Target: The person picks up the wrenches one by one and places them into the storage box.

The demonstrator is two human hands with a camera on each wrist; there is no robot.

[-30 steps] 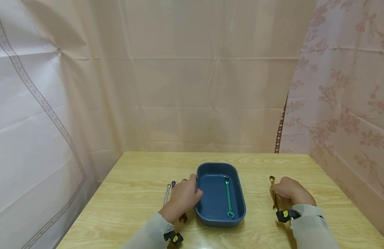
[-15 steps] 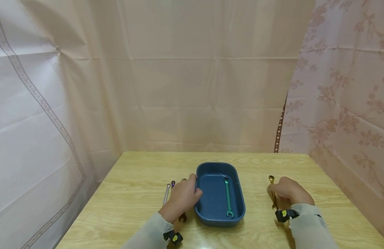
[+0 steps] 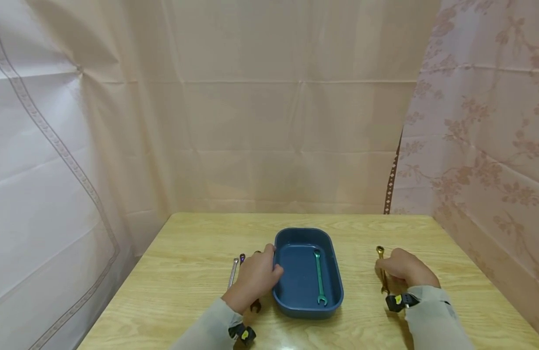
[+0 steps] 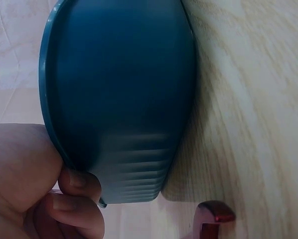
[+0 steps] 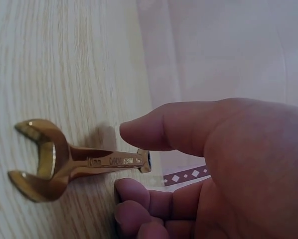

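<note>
My left hand (image 3: 257, 274) holds the left rim of a deep blue plastic tray (image 3: 287, 307). In the left wrist view its fingers (image 4: 79, 215) curl at the edge of the tray. Inside the tray lies a green combination wrench (image 3: 319, 278). At the right, my right hand (image 3: 407, 267) is around a gold combination wrench (image 5: 96, 162) lying on the table. In the right wrist view the thumb is on one side of the shaft and the fingers on the other, with a visible gap at the thumb. The wrench's open end points toward the wrist camera.
Left of the tray are a silver wrench (image 3: 233, 273), a purple wrench (image 3: 242, 258) and a dark red wrench (image 4: 216, 213), partly hidden by the left hand and forearm. They rest on a light wood table (image 3: 199, 243). Cloth curtains (image 3: 269, 121) hang behind it and along both sides.
Both hands, the tray and the wrenches keep nearly the same places. The right fingertips shift slightly at the gold wrench; the whole head view drifts a little.
</note>
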